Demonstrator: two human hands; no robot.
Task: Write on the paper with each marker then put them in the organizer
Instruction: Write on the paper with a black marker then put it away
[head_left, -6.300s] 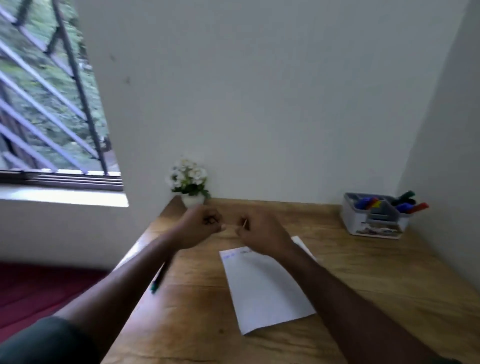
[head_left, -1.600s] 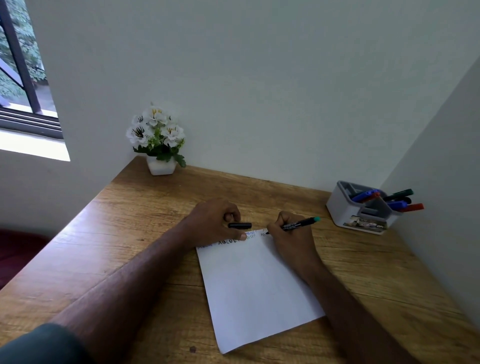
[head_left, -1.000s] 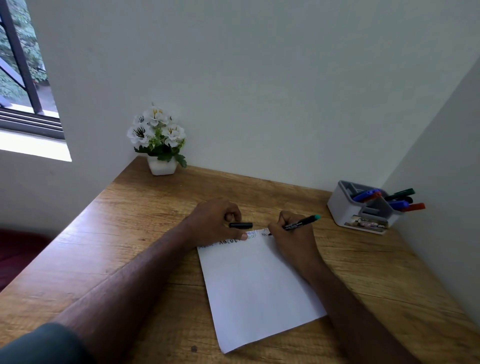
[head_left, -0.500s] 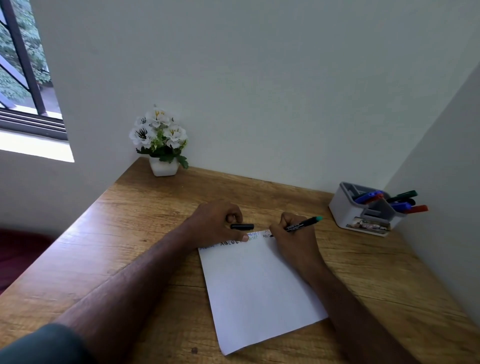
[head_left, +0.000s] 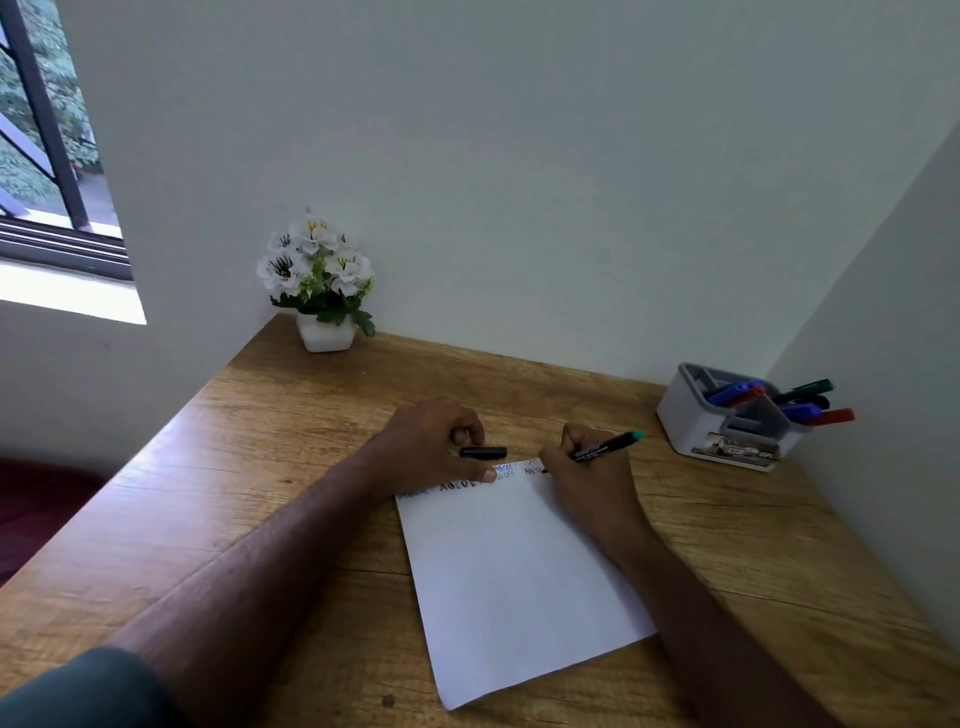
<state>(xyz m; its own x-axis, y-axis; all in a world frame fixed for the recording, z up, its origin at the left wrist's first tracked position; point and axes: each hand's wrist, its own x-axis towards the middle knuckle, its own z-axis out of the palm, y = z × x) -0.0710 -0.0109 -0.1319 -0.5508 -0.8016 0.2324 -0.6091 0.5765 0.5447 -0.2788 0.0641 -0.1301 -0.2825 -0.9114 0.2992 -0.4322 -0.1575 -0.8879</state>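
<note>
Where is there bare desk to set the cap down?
Bare wood lies between the flower pot and the left hand, and between the paper and the organizer. It is crowded at the paper's top edge, around both hands.

Handwritten letters "ABCDEF" in blue and "ABC" in dark ink along the paper's top edge

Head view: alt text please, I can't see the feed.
Right hand writes with a marker at the paper's top edge; left hand holds the black cap. Organizer with markers stands far right.
</note>
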